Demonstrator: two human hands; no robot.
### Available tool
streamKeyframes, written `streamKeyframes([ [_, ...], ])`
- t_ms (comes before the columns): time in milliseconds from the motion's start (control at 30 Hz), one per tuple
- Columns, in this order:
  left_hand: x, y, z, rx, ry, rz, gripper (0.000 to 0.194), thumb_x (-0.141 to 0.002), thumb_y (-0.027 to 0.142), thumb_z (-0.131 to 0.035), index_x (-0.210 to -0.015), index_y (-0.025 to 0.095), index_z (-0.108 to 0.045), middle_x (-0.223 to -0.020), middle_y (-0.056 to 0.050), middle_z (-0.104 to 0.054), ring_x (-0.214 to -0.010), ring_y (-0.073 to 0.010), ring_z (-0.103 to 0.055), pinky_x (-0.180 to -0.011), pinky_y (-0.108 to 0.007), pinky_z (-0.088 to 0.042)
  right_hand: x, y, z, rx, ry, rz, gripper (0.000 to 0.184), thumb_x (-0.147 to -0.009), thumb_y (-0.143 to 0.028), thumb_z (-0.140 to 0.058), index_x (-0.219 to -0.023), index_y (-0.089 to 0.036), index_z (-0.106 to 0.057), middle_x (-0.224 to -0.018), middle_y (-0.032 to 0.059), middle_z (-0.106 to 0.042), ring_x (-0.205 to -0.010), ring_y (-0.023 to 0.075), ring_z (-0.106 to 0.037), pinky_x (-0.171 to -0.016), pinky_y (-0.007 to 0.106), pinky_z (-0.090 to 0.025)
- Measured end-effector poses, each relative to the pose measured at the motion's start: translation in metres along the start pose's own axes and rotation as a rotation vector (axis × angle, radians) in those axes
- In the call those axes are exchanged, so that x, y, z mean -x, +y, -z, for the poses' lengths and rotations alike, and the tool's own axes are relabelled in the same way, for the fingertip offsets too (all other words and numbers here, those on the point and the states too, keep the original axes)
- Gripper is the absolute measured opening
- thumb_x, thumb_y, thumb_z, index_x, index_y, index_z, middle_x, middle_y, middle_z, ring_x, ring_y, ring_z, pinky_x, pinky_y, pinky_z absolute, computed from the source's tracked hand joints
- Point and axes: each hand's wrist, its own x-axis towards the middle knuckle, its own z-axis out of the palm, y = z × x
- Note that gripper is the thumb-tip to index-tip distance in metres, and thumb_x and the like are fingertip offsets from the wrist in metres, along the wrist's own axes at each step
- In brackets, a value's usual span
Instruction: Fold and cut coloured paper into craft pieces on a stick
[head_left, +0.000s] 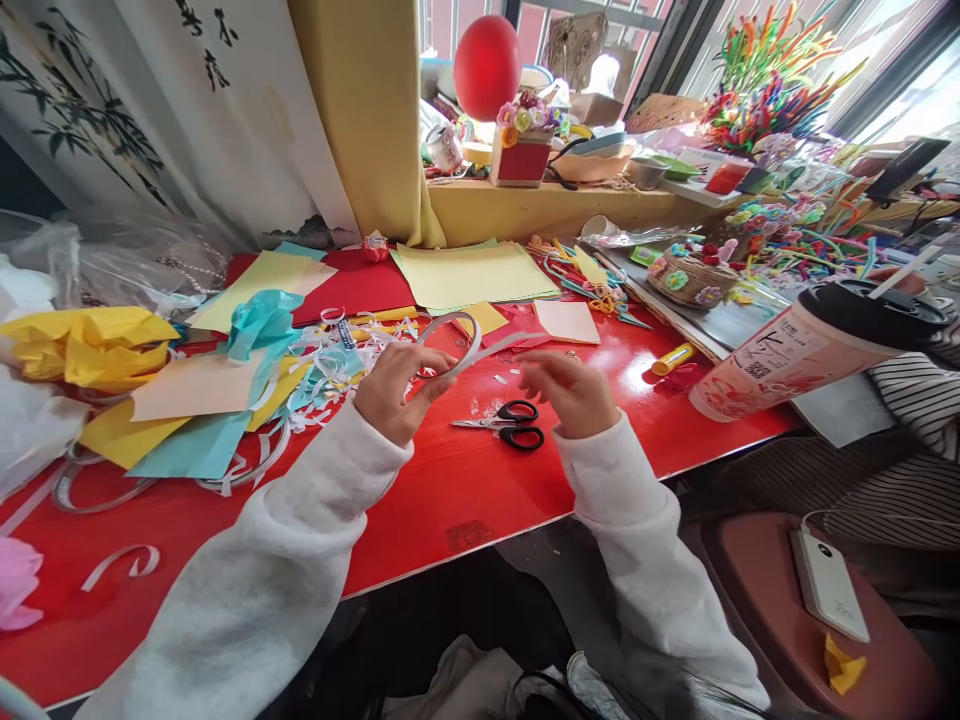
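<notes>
My left hand (401, 390) is closed, pinching a thin white band (474, 340) between thumb and fingers. The band curves up in a loop above the hand, and a pale flat strip (502, 343) runs from it to the right. That strip's far end is blurred above my right hand (566, 390). The fingers of my right hand are bent together in a pinch, and I cannot make out what is in them. Below, between both hands, black-handled scissors (519, 425) lie on the red table (442, 520), blades pointing left.
Coloured paper sheets (472, 275) lie along the back. Paper scraps and ribbons (330, 360) pile up at the left, near yellow tissue (90, 345). On the right, a large lidded cup (795, 350) leans beside a yellow tube (673, 360) and a woven basket (690, 280). A person's striped sleeve (919, 400) shows there.
</notes>
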Motion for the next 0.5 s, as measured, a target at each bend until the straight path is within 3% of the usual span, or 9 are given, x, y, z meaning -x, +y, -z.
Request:
streamKeyframes([
  [100, 0.001, -0.004, -0.012, -0.132, 0.025, -0.12, 0.011, -0.072, 0.027, -0.054, -0.074, 0.016, -0.056, -0.083, -0.003, -0.061, -0.082, -0.0146, -0.051, -0.078, -0.03, -0.037, 0.019, 0.007, 0.006, 0.385, -0.287, 0.087, 0.024, -0.07, -0.032, -0.054, -0.089, -0.018, -0.061, -0.087, 0.0062, -0.061, -0.082, 0.017, -0.055, -0.074, 0.032, -0.043],
  [200, 0.005, -0.012, -0.027, -0.284, 0.006, -0.132, 0.013, -0.073, 0.031, -0.053, -0.074, 0.019, -0.059, -0.079, -0.001, -0.061, -0.079, -0.0153, -0.049, -0.074, -0.031, -0.035, 0.03, 0.016, 0.01, 0.512, -0.374, 0.075, 0.028, -0.072, -0.024, -0.051, -0.099, -0.016, -0.056, -0.095, 0.0079, -0.058, -0.09, 0.017, -0.053, -0.08, 0.031, -0.041],
  [300, 0.009, -0.019, -0.039, -0.383, -0.059, -0.121, 0.013, -0.073, 0.032, -0.052, -0.076, 0.021, -0.059, -0.078, 0.0, -0.06, -0.078, -0.016, -0.048, -0.071, -0.031, -0.032, 0.03, 0.016, 0.012, 0.566, -0.414, 0.005, 0.03, -0.067, -0.026, -0.055, -0.095, -0.014, -0.054, -0.089, 0.0076, -0.059, -0.081, 0.0159, -0.054, -0.073, 0.029, -0.043],
  [400, 0.01, -0.023, -0.048, -0.431, -0.116, -0.094, 0.014, -0.074, 0.032, -0.05, -0.076, 0.021, -0.058, -0.077, 0.0, -0.06, -0.077, -0.016, -0.048, -0.07, -0.032, -0.03, 0.03, 0.007, 0.016, 0.66, -0.476, -0.104, 0.031, -0.062, -0.034, -0.059, -0.085, -0.014, -0.052, -0.071, 0.0033, -0.059, -0.063, 0.0147, -0.054, -0.057, 0.028, -0.041],
  [500, 0.011, -0.025, -0.055, -0.437, -0.236, -0.068, 0.017, -0.076, 0.033, -0.048, -0.077, 0.02, -0.058, -0.079, -0.001, -0.06, -0.077, -0.0158, -0.05, -0.072, -0.033, -0.029, 0.038, -0.005, 0.025, 0.618, -0.512, -0.172, 0.028, -0.061, -0.031, -0.059, -0.085, -0.017, -0.052, -0.064, -0.0001, -0.06, -0.059, 0.0136, -0.054, -0.057, 0.028, -0.039],
])
